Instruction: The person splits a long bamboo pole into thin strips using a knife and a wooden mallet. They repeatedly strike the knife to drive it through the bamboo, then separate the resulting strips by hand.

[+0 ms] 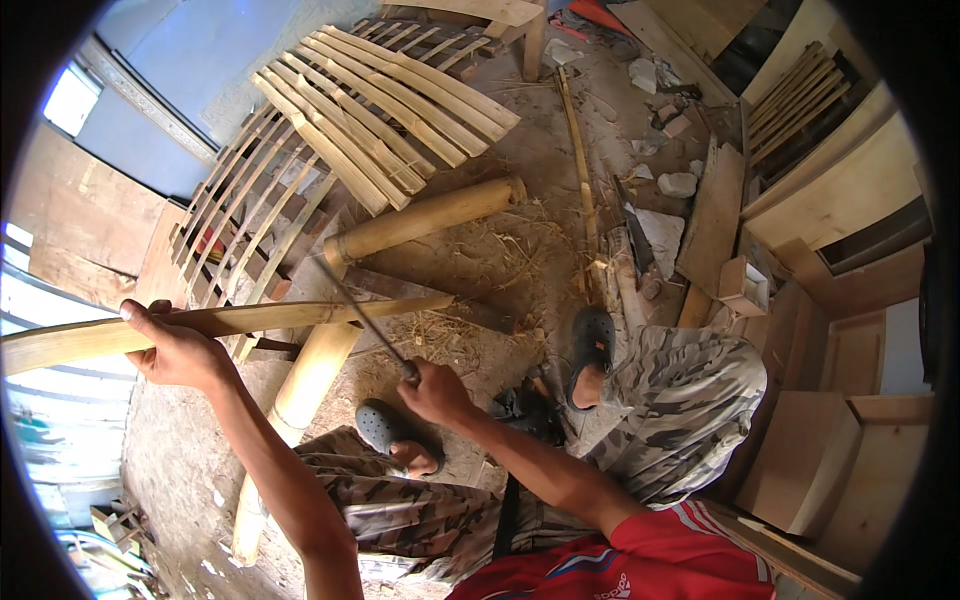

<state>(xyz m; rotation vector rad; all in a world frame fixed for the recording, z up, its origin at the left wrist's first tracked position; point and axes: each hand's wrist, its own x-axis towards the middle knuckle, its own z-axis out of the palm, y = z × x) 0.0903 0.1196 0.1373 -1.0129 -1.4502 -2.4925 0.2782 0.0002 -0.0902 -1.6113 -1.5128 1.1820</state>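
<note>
My left hand [178, 348] is closed round a long split bamboo strip [270, 317], with the thumb on top. The strip runs from the left edge of the view to above the shavings in the middle. In my right hand [437, 393] is a long, thin-bladed knife [365, 315], seen almost edge-on. Its blade points up and left and crosses the strip, though whether they touch I cannot tell. Most of the knife's handle is hidden by my fingers. Below the strip lies a thick bamboo pole [312, 375], partly covered by it.
Another bamboo pole [425, 220] lies farther off. Behind it, split bamboo slats [390, 110] rest on a slatted bamboo frame [245, 215]. Shavings [470, 345] litter the floor between my feet. To the right are a dark-bladed saw [638, 238], a board [712, 215] and stones [677, 185].
</note>
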